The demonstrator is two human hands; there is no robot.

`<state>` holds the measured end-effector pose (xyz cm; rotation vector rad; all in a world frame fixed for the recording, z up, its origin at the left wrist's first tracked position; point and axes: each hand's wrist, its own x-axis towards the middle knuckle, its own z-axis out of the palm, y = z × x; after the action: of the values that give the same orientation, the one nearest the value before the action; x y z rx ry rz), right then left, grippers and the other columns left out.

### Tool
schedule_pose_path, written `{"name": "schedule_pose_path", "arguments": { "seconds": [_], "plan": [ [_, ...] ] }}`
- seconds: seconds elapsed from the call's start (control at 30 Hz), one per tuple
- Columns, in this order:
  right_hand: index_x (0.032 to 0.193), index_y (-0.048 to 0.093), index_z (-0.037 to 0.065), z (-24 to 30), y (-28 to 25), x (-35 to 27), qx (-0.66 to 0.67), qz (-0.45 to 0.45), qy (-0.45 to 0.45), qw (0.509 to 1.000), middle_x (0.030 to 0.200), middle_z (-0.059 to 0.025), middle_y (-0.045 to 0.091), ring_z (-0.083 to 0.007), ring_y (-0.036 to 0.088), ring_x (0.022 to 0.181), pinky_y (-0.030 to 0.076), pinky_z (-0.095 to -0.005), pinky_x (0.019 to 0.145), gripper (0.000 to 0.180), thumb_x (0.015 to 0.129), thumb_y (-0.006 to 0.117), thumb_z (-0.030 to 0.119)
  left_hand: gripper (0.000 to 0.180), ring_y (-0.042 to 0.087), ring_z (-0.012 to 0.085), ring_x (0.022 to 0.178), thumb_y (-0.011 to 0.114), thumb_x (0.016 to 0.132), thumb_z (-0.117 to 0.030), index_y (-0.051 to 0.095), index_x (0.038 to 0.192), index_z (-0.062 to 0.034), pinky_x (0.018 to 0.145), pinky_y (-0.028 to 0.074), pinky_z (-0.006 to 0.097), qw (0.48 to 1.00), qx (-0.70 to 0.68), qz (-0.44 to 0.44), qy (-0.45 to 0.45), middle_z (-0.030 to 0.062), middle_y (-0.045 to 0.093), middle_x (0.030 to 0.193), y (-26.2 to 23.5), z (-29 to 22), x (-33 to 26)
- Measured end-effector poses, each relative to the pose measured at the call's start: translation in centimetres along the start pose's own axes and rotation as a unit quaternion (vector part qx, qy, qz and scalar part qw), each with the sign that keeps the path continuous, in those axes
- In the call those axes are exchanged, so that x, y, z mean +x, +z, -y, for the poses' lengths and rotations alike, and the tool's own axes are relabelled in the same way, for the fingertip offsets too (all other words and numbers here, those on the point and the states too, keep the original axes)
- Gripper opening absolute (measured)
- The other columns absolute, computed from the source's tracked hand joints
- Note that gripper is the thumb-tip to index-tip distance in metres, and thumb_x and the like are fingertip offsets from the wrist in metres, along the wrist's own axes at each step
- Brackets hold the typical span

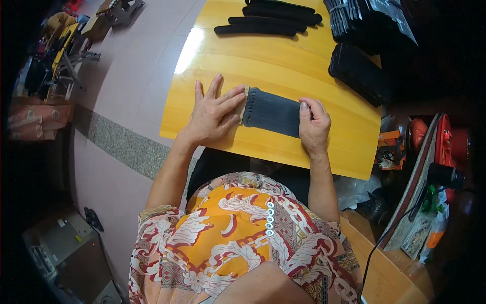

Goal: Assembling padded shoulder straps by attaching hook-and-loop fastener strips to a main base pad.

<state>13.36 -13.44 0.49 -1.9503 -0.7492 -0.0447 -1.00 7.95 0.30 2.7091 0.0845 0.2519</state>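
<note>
Fingers of the left hand [211, 114] lie spread and flat, their tips pressing on a pale card piece [243, 104] that sticks out from the left end of a dark grey fabric piece [272, 112], which looks like a sock lying flat on the yellow wooden table [268, 66]. The right hand [314, 125] sits at the fabric's right end with its fingers curled together and pressed down on that edge; whether the thumb is tucked under the fabric cannot be told. The fabric lies across the near part of the table, between the two hands, just in front of the person's patterned orange shirt [238, 228].

Judging by the pose, the step in hand is fitting or smoothing the fabric over the card, one hand steadying each end. The next move would seem to call for keeping the card square to the fabric while the ribbed left edge is evened out, without letting it bunch.

Farther back lie long black rolled pieces [271, 20] near the table's far edge, and black stacks [362, 73] and more black bundles [372, 17] toward the right. These are well apart from the hands and nothing blocks the work area. Right of the table stand red and orange items [435, 142], dim and hard to make out
</note>
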Motion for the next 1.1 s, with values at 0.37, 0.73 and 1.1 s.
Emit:
{"name": "schedule_pose_path", "arguments": {
  "seconds": [0.37,0.73,1.1],
  "plan": [
    [0.089,0.060,-0.001,-0.3,0.3,0.0,0.007,-0.010,-0.054,0.998,0.074,-0.0134,0.057,-0.0231,0.056,0.064,0.045,-0.0302,0.059,0.008,0.084,0.055,0.003,0.049,0.019,0.0338,0.136,0.060,0.077,-0.023,0.051,0.126,-0.0250,0.105,-0.004,0.064,1.000,-0.009,0.003,-0.009,-0.0014,0.043,0.137,0.2,0.0,0.0],
    [0.095,0.060,0.000,-0.1,0.1,0.1,-0.023,-0.013,-0.088,0.996,0.080,-0.0148,0.059,-0.0286,0.059,0.071,0.047,-0.0324,0.064,0.016,0.080,0.054,-0.002,0.049,0.021,0.0340,0.134,0.063,0.076,-0.027,0.053,0.124,-0.0234,0.105,-0.001,0.064,1.000,-0.005,-0.007,-0.002,-0.0018,0.045,0.134,0.0,0.1,0.1],
    [0.091,0.063,0.004,3.2,2.9,0.5,-0.053,0.059,-0.174,0.982,0.088,-0.0104,0.061,-0.0297,0.062,0.075,0.050,-0.0356,0.065,0.019,0.073,0.058,-0.001,0.070,0.022,0.0359,0.133,0.067,0.073,-0.026,0.036,0.135,-0.0155,0.105,0.003,0.062,0.998,-0.051,-0.009,-0.036,0.0043,0.045,0.134,-0.4,-0.3,0.3]
  ]
}}
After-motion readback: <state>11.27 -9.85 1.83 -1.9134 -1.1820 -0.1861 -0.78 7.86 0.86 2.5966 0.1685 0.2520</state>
